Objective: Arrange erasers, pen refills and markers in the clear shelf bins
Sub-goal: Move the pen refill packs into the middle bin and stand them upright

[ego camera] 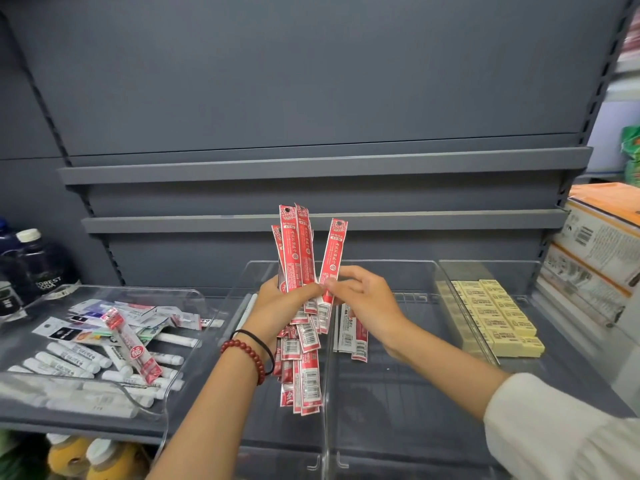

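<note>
Seemingly light, flexible and slippery, refill packets (pixel 298 251) fan above the grasping fingers of the left hand (pixel 277 303); the right hand (pixel 367 296) pinches one mid-length.

Even, fairly bright indoor light with soft shadows. Pale glare streaks on the clear bins (pixel 408 271); fisheye bends the shelf uprights (pixel 41 98) at the edges. Slight motion blur on the right hand (pixel 367 299), corners soft.
</note>
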Available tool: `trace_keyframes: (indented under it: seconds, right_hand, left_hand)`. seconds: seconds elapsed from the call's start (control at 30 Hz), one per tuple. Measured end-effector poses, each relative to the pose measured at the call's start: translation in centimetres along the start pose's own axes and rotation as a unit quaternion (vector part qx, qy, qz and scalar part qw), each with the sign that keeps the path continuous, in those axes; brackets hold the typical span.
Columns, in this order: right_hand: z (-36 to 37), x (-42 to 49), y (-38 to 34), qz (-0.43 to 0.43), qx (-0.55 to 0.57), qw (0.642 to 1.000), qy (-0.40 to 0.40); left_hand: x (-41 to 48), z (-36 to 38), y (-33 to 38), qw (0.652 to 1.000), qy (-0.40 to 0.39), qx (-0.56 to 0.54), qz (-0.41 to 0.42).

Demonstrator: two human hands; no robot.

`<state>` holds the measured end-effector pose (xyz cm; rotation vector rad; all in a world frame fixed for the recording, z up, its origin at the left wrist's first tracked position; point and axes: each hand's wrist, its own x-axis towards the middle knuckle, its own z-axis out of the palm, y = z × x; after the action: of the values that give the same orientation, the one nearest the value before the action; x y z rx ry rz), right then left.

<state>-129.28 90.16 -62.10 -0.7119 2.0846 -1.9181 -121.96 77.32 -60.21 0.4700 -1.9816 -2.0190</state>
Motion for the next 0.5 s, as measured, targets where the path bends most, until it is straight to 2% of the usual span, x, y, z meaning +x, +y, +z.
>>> trace_keyframes:
  seconds: [0.17,0.33,0.43,0.5]
  right_hand:
    - [-2.3,1.1,1.1,0.011,-0.021,0.995,0.094]
    - [-5.0,1.1,4.6,0.111,-0.130,0.981,0.097]
    - [-5.7,1.4,5.8,0.136,-0.214,0.962,0.099]
    - [-5.8,1.5,6.1,0.144,-0.230,0.958,0.093]
  left_hand:
    - [-0.2,0.1,-0.3,0.999,-0.018,-0.035,-0.035]
    - [-0.5,0.2,0.1,0.999,-0.006,0.001,-0.036]
    - [-0.3,0.3,0.1,0.999,0.001,0.024,-0.034]
    - [-0.1,0.4,0.0,0.999,0.002,0.031,-0.032]
